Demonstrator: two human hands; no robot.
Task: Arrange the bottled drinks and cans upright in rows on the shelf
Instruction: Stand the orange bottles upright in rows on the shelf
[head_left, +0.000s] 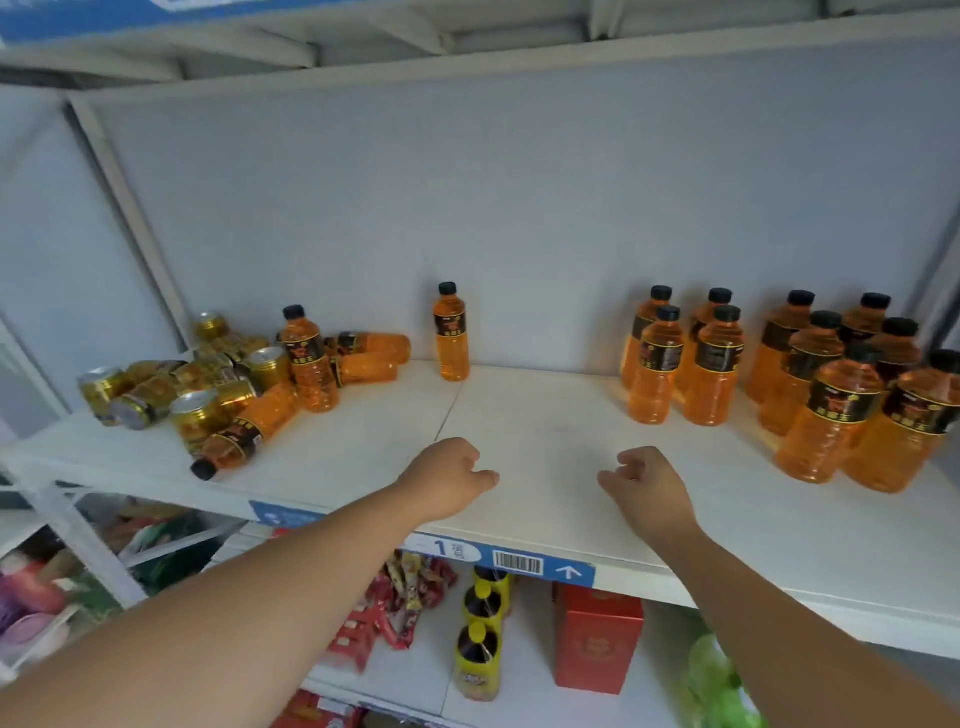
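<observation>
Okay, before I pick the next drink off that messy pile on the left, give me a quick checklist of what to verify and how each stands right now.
1. Hands free: ok. The left hand and right hand hold nothing.
2. Room for a new row: ok. The shelf is bare between the lone upright bottle and the small-bottle rows.
3. Pile upright: not ok. The cans are jumbled, several on their sides, and the fallen bottle in front lies flat.
4. Existing rows standing: ok. The large bottles at far right are upright too.
5. Caps tight on the fallen ones: cannot tell.
</observation>
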